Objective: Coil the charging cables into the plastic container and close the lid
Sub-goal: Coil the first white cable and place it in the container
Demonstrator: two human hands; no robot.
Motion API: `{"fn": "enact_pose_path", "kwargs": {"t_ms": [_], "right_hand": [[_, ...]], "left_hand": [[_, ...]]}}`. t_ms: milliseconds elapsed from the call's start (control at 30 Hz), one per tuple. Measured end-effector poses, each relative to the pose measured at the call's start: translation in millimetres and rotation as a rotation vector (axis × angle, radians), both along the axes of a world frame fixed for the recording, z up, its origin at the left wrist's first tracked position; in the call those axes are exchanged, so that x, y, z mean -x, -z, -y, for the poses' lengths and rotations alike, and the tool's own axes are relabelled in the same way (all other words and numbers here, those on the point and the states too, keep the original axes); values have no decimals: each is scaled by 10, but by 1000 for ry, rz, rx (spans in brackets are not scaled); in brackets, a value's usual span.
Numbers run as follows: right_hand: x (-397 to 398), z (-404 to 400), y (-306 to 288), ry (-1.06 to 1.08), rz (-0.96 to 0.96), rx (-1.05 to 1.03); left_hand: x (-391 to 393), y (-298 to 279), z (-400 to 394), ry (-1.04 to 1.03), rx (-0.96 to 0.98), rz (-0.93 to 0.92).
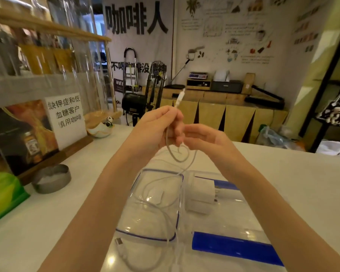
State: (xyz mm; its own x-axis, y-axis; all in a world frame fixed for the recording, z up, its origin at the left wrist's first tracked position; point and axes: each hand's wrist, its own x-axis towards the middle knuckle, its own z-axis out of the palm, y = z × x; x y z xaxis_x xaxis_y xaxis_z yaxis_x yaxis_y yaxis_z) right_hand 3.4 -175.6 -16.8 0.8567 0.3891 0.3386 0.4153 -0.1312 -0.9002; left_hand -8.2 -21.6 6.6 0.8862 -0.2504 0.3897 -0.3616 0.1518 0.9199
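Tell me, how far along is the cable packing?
Early. Done: nothing coiled away. In hand: the left hand grips one white cable near its plug, the right hand forming a first loop. Left: the rest trails over the lid; the container holds a charger.

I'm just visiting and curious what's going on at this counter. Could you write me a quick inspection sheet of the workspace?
Surface: white counter, glossy.
Job's things: clear plastic container lies open; its blue-clipped lid rests beside it; white charger plug between them.
Clutter: metal ring tin, green box, sign stand, panda ornament.
Grippers: left hand pinches the white cable near its connector; right hand curls round a loop.
Cables: cable trails down over the container; USB end on the counter.
Surroundings: café wall posters, wooden bench.
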Motion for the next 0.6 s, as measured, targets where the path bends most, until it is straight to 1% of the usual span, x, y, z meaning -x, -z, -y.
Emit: {"fn": "enact_pose_path", "kwargs": {"t_ms": [133, 233, 300, 433, 600], "right_hand": [[41, -65, 9, -46, -3, 156], [61, -41, -60, -48, -1, 163], [42, -5, -79, -13, 63, 152], [-30, 74, -101, 102, 193, 170], [-93, 143, -125, 118, 159, 232]], "left_hand": [[-103, -162, 107, 198, 429, -122], [-166, -226, 123, 262, 670, -214], [-208, -228, 118, 325, 781, -277], [-280, -160, 120, 346, 816, -375], [-291, -126, 131, 398, 779, -434]]}}
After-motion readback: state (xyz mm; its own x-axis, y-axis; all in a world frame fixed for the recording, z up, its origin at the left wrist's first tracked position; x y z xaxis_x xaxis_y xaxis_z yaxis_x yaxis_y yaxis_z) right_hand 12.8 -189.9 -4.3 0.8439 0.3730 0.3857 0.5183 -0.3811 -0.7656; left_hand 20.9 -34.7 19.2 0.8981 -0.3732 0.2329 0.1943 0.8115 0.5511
